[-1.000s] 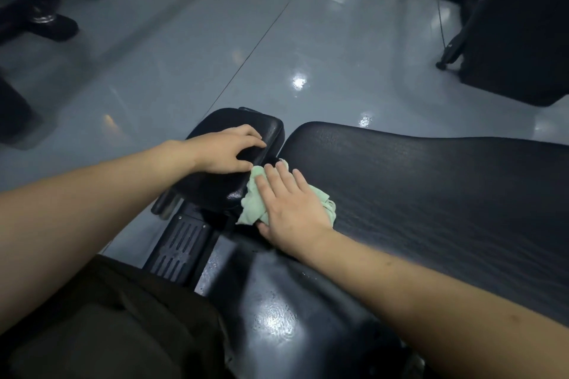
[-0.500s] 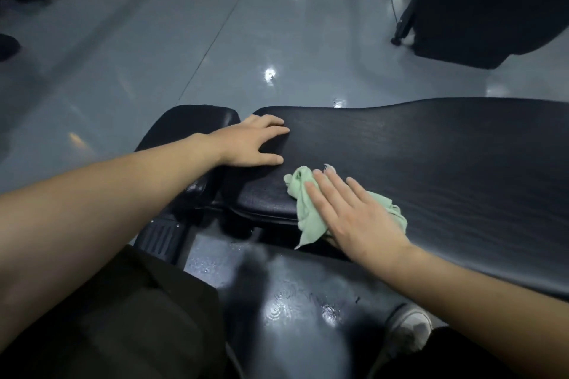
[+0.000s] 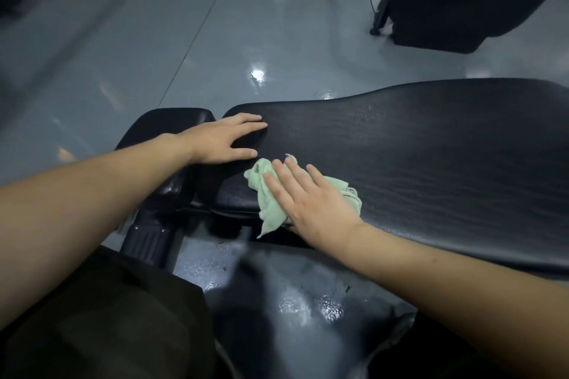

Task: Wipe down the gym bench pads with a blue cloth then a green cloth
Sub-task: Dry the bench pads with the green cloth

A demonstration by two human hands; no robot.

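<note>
Fingers of the right hand (image 3: 311, 203) lie straight and slightly spread, pressing a crumpled pale green cloth (image 3: 268, 194) flat onto the near edge of the long black textured vinyl bench pad (image 3: 431, 157), one corner of cloth dangling below the palm. Just beyond those fingertips, the left hand (image 3: 221, 141) rests on the pad's narrow end, fingers extended together, thumb apart, beside the small black glossy seat pad (image 3: 172, 123).

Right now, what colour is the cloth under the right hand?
Pale green. The cloth lies pressed under the right hand on the black bench pad, head view.
</note>
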